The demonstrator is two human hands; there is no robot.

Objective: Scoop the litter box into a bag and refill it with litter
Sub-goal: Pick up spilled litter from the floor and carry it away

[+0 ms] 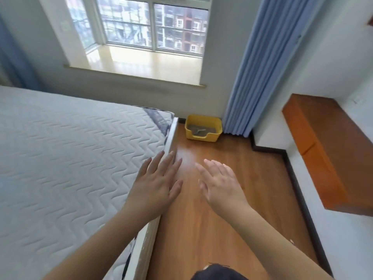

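1. Flanked on the left by a bare mattress, white, quilted in a wavy stitch, on a pale bed frame; on the right by a white wall with a dark skirting and an orange-brown wall shelf.
2. Between the two, only a narrow strip of wood-grain plank floor, smooth and faintly glossy, with nothing lying on it up to the far end.
3. Far end closed by a window above a pale sill, with a pleated blue curtain hanging to the floor.
4. Set on the floor at that far end, just beside the curtain's foot and near the bed corner: the litter box, yellow plastic, rectangular, long axis across the strip, lowered entry notch facing the camera.
5. Inside, grey litter and a pale scoop, handle angled to the right.
6. Held out low over the floor, well short of the box: left hand and right hand, palms down, fingers spread, gripping nothing.
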